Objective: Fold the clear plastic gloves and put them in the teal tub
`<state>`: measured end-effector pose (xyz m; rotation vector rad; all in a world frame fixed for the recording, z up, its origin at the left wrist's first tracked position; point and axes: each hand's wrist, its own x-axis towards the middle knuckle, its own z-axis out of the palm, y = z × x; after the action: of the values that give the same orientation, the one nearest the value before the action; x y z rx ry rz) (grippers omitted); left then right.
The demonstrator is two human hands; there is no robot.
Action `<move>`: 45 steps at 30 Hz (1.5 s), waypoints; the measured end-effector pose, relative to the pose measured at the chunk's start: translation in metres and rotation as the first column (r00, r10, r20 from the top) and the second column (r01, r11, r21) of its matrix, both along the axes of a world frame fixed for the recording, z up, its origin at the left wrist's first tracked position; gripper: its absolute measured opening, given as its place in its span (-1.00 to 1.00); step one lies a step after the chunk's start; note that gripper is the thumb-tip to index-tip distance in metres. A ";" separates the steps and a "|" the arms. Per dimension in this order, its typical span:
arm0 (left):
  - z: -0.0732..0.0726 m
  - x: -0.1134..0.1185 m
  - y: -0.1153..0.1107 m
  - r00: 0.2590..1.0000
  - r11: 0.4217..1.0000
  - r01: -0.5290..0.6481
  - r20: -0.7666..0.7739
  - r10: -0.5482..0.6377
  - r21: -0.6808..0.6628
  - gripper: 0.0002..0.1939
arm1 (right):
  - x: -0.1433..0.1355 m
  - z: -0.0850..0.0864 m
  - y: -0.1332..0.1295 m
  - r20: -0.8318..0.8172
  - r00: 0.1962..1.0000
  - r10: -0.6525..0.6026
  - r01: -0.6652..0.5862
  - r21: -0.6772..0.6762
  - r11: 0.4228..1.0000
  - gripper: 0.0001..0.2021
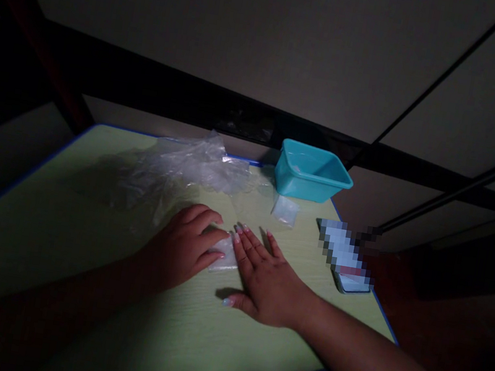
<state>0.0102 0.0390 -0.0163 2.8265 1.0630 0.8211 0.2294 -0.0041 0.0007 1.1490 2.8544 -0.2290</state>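
Note:
A small clear plastic packet (pixel 225 256) with something whitish in it lies flat on the table between my hands. My left hand (pixel 186 242) is at its left side, fingers apart and curved, with fingertips touching the packet. Fingers stretched out, my right hand (pixel 264 276) rests flat at the packet's right edge and covers part of it. Its thumb points left on the bare tabletop. Beyond my left hand spreads a crumpled heap of clear plastic bags (pixel 189 164).
At the back right stands a turquoise plastic basket (pixel 310 186), with another small packet (pixel 285 210) in front of it. A phone (pixel 344 257), its screen blurred, lies near the right edge of the pale green table (pixel 185 339). Dark-lined cabinet panels (pixel 252 36) rise behind.

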 end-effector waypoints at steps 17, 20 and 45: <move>-0.005 -0.010 0.003 0.999 0.998 -0.033 -0.013 0.033 -0.056 -0.49 | 0.000 0.003 0.000 0.000 1.000 -0.013 0.013 -0.022 1.000 -0.08; -0.006 -0.010 0.004 0.999 0.997 -0.034 -0.004 0.034 -0.067 -0.46 | 0.000 0.003 0.000 0.001 1.000 -0.017 0.017 -0.033 0.999 -0.09; -0.014 -0.012 0.007 0.997 0.996 -0.044 0.066 0.049 -0.072 -0.43 | -0.002 -0.002 0.014 -0.070 0.995 0.066 -0.071 -0.067 0.995 -0.20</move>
<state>-0.0014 0.0462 -0.0300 2.7055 1.1289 0.8589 0.2272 0.0095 -0.0013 1.0485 2.9120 -0.3677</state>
